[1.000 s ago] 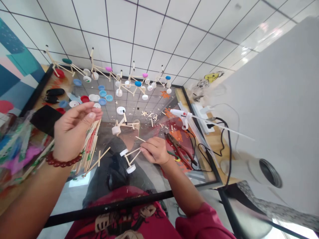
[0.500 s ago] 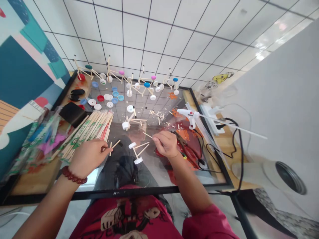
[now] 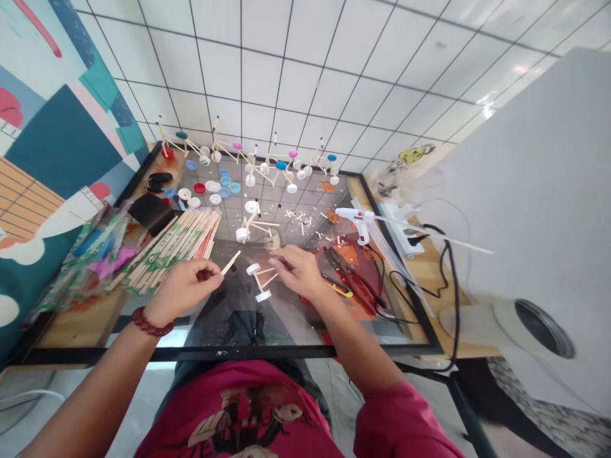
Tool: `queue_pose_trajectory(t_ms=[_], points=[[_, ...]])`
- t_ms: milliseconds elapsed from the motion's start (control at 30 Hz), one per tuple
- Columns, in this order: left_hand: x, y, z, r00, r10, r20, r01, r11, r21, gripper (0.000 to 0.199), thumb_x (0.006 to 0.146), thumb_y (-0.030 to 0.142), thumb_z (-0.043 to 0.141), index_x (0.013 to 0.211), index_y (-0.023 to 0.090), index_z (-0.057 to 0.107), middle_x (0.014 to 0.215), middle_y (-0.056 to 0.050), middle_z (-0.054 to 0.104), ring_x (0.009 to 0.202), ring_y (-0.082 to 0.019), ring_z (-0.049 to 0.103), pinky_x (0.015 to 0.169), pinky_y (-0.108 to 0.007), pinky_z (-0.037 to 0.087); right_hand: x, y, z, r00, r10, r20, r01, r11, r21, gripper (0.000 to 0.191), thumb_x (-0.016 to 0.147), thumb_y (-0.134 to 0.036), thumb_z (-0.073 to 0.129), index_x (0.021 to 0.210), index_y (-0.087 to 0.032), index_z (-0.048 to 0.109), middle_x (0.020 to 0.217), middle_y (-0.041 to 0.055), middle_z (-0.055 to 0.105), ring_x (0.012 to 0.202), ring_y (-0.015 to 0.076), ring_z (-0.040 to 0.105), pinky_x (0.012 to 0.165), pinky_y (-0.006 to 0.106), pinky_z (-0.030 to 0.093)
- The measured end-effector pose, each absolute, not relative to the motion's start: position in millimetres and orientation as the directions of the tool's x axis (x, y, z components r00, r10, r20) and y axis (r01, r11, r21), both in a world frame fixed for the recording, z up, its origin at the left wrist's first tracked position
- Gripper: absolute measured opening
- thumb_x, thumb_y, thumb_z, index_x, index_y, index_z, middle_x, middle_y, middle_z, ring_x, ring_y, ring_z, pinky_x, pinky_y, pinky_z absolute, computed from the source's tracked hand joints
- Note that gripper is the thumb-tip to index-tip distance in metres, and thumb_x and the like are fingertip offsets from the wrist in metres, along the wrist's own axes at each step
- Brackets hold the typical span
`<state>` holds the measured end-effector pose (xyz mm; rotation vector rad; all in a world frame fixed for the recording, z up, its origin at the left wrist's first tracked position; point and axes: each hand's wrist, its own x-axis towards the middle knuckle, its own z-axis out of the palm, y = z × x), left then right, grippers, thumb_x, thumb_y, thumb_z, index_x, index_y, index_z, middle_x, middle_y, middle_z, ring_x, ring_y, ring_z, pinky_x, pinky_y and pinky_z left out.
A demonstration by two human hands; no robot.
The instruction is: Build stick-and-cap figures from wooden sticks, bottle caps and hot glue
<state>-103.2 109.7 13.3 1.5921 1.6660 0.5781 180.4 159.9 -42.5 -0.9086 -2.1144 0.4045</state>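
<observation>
My left hand (image 3: 188,287) pinches a short piece of wooden stick (image 3: 231,263), which points up and to the right. My right hand (image 3: 296,270) has its fingers closed together just above a small stick frame with two white bottle-cap wheels (image 3: 258,283). It covers the right end of that frame. Whatever lies between the right fingertips is too hidden to make out. Behind the frame stands another stick model (image 3: 258,224) with white cap wheels and a black-tipped post.
Several finished stick models (image 3: 274,166) line the back edge. Loose bottle caps (image 3: 225,181) lie at back left, wrapped chopsticks (image 3: 179,248) at left. On the right are a white glue gun (image 3: 356,219), pliers (image 3: 351,270) and cables. Stick scraps (image 3: 303,222) lie mid-table.
My right hand has moved left, over the wheeled frame, and the thin stick seen in it is now out of sight. My left hand has lifted and turned its stick.
</observation>
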Motion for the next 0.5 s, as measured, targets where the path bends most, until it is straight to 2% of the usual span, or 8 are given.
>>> queue_pose_trajectory(t_ms=[67, 167, 267, 367, 433, 500], points=[[-95, 110, 18, 0.120, 0.950, -0.288, 0.398, 0.219, 0.891, 0.031, 0.076, 0.053, 0.072, 0.072, 0.023, 0.068, 0.061, -0.001, 0.062, 0.056, -0.017, 0.053, 0.057, -0.030, 0.041, 172, 154, -37, -0.457, 0.764, 0.456, 0.373, 0.630, -0.681, 0.026, 0.108, -0.036, 0.062, 0.117, -0.019, 0.079, 0.089, 0.0053, 0.076, 0.077, 0.0161, 0.069, 0.073, 0.028, 0.055], [-76, 111, 23, 0.223, 0.925, -0.307, 0.239, 0.254, 0.937, 0.031, 0.073, 0.051, 0.077, 0.069, 0.022, 0.069, 0.061, -0.002, 0.063, 0.056, -0.017, 0.054, 0.056, -0.031, 0.043, 160, 145, -34, -0.495, 0.797, 0.347, 0.218, 0.500, -0.838, 0.033, 0.106, -0.045, 0.067, 0.121, -0.019, 0.079, 0.096, 0.0058, 0.078, 0.079, 0.0158, 0.069, 0.073, 0.028, 0.057], [-58, 108, 22, 0.259, 0.929, -0.265, 0.288, 0.188, 0.939, 0.025, 0.077, 0.046, 0.076, 0.070, 0.023, 0.071, 0.066, -0.003, 0.068, 0.061, -0.019, 0.058, 0.059, -0.032, 0.047, 150, 138, -38, -0.504, 0.826, 0.253, 0.108, 0.351, -0.930, 0.042, 0.100, -0.059, 0.071, 0.105, -0.019, 0.081, 0.091, 0.0044, 0.077, 0.076, 0.0156, 0.067, 0.068, 0.028, 0.056], [-51, 100, 19, 0.259, 0.938, -0.232, 0.375, 0.124, 0.919, 0.024, 0.081, 0.048, 0.074, 0.073, 0.025, 0.071, 0.069, -0.002, 0.070, 0.064, -0.021, 0.061, 0.062, -0.032, 0.049, 146, 137, -36, -0.473, 0.859, 0.196, 0.027, 0.237, -0.971, 0.048, 0.093, -0.067, 0.075, 0.090, -0.020, 0.079, 0.085, 0.0042, 0.076, 0.075, 0.0172, 0.069, 0.068, 0.030, 0.058], [-58, 95, 18, 0.220, 0.952, -0.211, 0.438, 0.097, 0.894, 0.029, 0.082, 0.053, 0.071, 0.075, 0.025, 0.071, 0.069, -0.002, 0.070, 0.065, -0.022, 0.064, 0.062, -0.032, 0.050, 157, 142, -29, -0.400, 0.896, 0.195, 0.005, 0.215, -0.977, 0.047, 0.092, -0.068, 0.074, 0.087, -0.021, 0.075, 0.088, 0.0044, 0.078, 0.077, 0.0180, 0.071, 0.071, 0.031, 0.060], [-71, 91, 17, 0.149, 0.974, -0.172, 0.555, 0.061, 0.830, 0.034, 0.081, 0.057, 0.067, 0.073, 0.025, 0.071, 0.068, -0.003, 0.071, 0.065, -0.023, 0.065, 0.064, -0.032, 0.049, 182, 155, -18, -0.241, 0.948, 0.206, 0.008, 0.215, -0.977, 0.045, 0.094, -0.067, 0.070, 0.087, -0.022, 0.071, 0.090, 0.0045, 0.079, 0.076, 0.0172, 0.071, 0.071, 0.031, 0.060]])
